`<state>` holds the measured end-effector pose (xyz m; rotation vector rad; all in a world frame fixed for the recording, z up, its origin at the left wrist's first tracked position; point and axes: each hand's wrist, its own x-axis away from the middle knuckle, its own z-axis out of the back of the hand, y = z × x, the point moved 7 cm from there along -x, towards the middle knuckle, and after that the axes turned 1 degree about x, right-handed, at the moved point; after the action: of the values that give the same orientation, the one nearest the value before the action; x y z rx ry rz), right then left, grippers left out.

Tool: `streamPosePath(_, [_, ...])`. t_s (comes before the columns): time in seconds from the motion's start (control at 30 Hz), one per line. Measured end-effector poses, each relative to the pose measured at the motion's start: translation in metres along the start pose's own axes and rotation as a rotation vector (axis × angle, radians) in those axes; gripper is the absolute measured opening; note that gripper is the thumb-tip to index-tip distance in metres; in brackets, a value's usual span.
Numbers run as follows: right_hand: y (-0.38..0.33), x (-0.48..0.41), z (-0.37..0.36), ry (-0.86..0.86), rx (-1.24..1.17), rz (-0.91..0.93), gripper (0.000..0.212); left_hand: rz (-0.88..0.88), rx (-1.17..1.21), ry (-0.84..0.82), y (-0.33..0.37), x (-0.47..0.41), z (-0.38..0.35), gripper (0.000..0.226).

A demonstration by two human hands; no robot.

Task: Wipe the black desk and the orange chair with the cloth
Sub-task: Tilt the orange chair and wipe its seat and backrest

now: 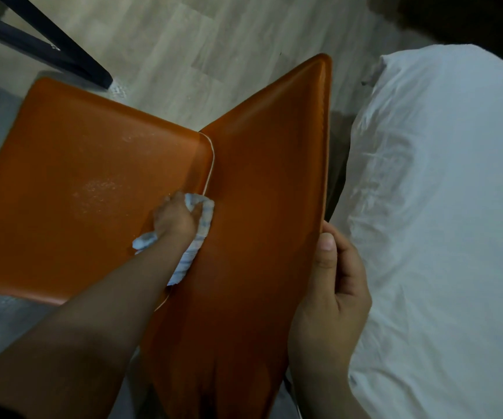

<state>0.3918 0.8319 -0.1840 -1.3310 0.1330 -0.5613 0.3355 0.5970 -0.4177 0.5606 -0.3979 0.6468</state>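
Here the left hand (pixel 175 217) has its grip bunched around a crumpled pale blue-and-white cloth (pixel 202 220), pressing it into the crease where the smooth orange padded seat (pixel 77 182) meets the orange padded backrest (pixel 262 207) of the chair. The right hand (pixel 331 285) curls over the backrest's outer edge, thumb on the front face, steadying it. Loose ends of the cloth trail beside the wrist, toward the near end of the backrest.

The main risk, as I judge it, lies in that crease: the wad could ride over the seam and leave dirt behind. Two dull, speckled patches (pixel 98 189) on the seat, away from the backrest, look unwiped and could be missed if the strokes hug the seam. A hard push might tip the chair toward the white-sheeted bed (pixel 440 207) just behind the backrest if the right hand slackens. The black bench is barely visible, only dark legs (pixel 47 46) beyond the seat; I cannot tell whether it is clean.
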Motion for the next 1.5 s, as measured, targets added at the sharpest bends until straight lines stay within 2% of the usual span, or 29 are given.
streamPosePath(0.1, [0.002,-0.001,0.003,0.012,-0.006,0.033,0.028,0.059,0.047,-0.021,-0.010,-0.003,-0.006,0.053])
streamPosePath(0.17, [0.001,-0.001,0.003,0.022,0.002,0.038,0.025,0.079,0.136,-0.029,-0.014,0.000,-0.004,0.065])
streamPosePath(0.23, [-0.002,-0.001,0.002,0.024,-0.002,0.056,0.022,0.070,0.183,-0.048,-0.018,0.006,0.000,0.079])
streamPosePath(0.3, [-0.004,0.000,0.001,0.028,0.004,0.069,0.020,0.043,0.169,-0.093,-0.024,0.015,-0.001,0.082])
streamPosePath(0.47, [-0.005,0.000,0.001,0.012,0.015,0.097,0.020,-0.114,0.181,-0.139,-0.018,0.027,0.010,0.059])
streamPosePath(0.6, [-0.006,0.000,0.001,0.009,0.036,0.114,0.020,-0.284,0.409,-0.048,0.017,0.048,0.066,0.057])
streamPosePath(0.7, [-0.005,0.001,0.001,0.011,0.030,0.096,0.021,-0.414,0.548,-0.043,0.047,0.084,0.116,0.056])
streamPosePath(0.8, [-0.005,0.003,0.001,0.012,0.033,0.083,0.025,-0.518,0.594,-0.051,0.072,0.124,0.149,0.041])
streamPosePath(0.93, [-0.005,0.005,0.005,0.044,0.027,0.059,0.023,-0.537,0.726,-0.110,0.098,0.158,0.166,0.025])
streamPosePath(1.1, [0.011,0.014,0.014,0.030,-0.032,-0.019,0.022,-0.559,0.811,-0.100,0.124,0.187,0.147,0.028])
streamPosePath(1.27, [0.015,0.023,0.017,0.003,-0.124,-0.026,0.022,-0.556,0.772,0.017,0.128,0.193,0.124,0.044])
streamPosePath(1.5, [0.019,0.033,0.012,0.013,-0.140,-0.047,0.030,-0.519,0.777,0.124,0.109,0.182,0.108,0.035])
